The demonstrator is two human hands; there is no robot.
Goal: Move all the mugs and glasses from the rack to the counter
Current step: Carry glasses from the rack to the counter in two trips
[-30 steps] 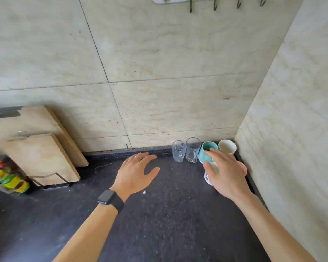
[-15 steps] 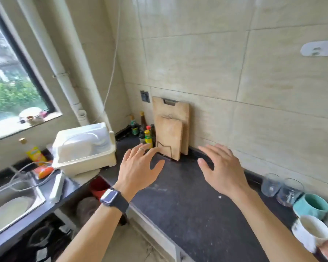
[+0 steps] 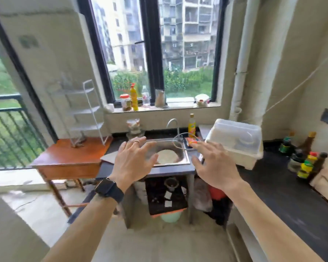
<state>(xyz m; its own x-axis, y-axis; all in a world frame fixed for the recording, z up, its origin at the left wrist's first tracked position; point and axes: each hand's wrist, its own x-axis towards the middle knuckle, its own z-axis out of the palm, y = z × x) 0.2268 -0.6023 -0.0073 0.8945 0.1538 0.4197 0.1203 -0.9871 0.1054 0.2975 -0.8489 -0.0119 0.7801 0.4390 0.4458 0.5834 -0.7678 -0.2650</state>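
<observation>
Left hand (image 3: 133,162) fingers spread and slack, holding nothing, ring on one finger, palm facing down, mid-frame in front of the steel sink (image 3: 186,159). Right hand (image 3: 215,167) likewise splayed and empty, just right of the sink, lower left of the covered dish rack (image 3: 235,142). Black smartwatch (image 3: 109,190) on the left wrist; both forearms bare, running in from the bottom edge. Dish rack is white with a translucent lid, sits on the dark counter (image 3: 284,190) at center right; pale dishes show blurred through the lid, cannot tell if mugs or glasses are inside. No mug or glass visible on the counter stretch in frame. Sauce bottles (image 3: 307,163) clustered at right edge on the counter. Yellow bottle (image 3: 192,123) behind the sink by the tap. Empty white wire shelf (image 3: 87,110) on a wooden table (image 3: 68,161) at left. Window (image 3: 159,50) above, jars on its sill.
</observation>
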